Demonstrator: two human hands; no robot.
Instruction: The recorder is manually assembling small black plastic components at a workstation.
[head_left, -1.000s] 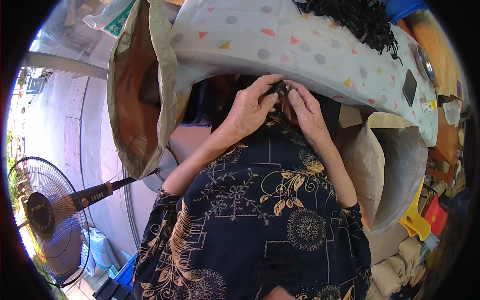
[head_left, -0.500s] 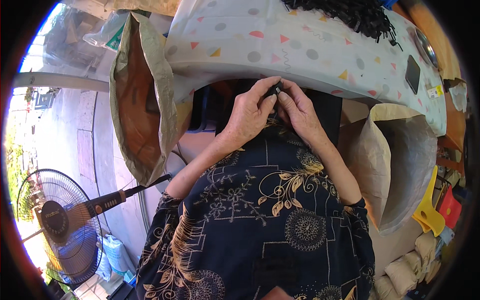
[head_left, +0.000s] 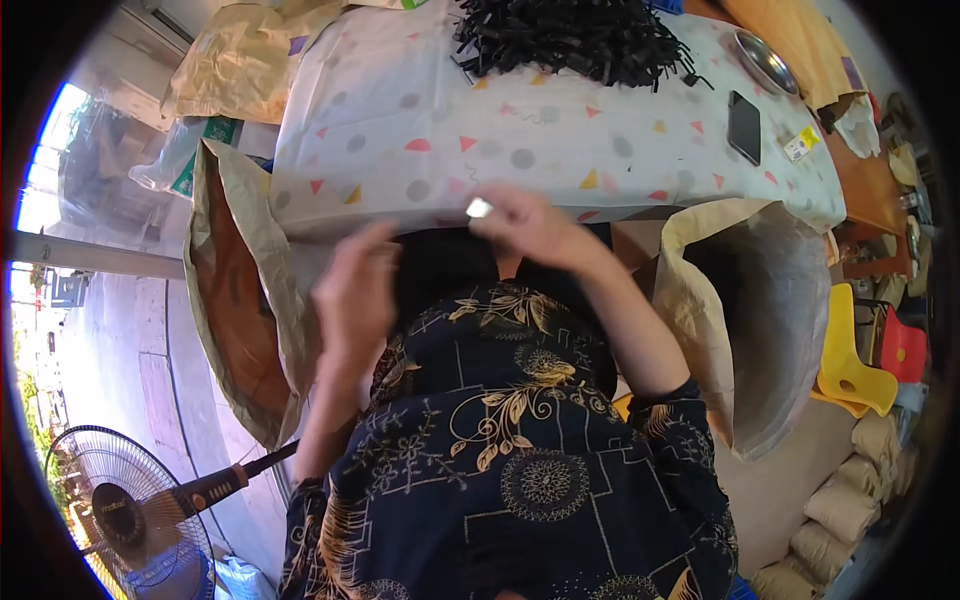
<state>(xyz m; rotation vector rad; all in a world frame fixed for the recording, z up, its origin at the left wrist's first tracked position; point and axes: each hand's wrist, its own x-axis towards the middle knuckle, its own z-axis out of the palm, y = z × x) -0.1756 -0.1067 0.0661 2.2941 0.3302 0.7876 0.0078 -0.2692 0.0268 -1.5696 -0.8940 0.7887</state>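
My left hand [head_left: 352, 292] is beside the left paper sack, smeared by motion, so whether it holds anything does not show. My right hand [head_left: 535, 228] is closed over the table's near edge, with a small shiny piece [head_left: 479, 208] at its fingertips; glare and blur hide what kind it is. On the far part of the table lies a heap of short black strip-like pieces [head_left: 575, 42]. An open brown paper sack [head_left: 290, 310] stands at my left, its orange-brown inside showing. Another open paper sack [head_left: 700, 330] stands at my right, its inside dark.
A patterned cloth covers the table [head_left: 360, 130]. On its right are a black phone [head_left: 744, 128] and a round metal dish [head_left: 766, 62]. A standing fan [head_left: 120, 512] is at lower left. Yellow [head_left: 850, 350] and red chairs and several stacked bags [head_left: 840, 510] are at right.
My hands were together at the table's edge, fingering a small black piece. They are now apart, the left one moved left toward the left sack. The whole view has shifted too.
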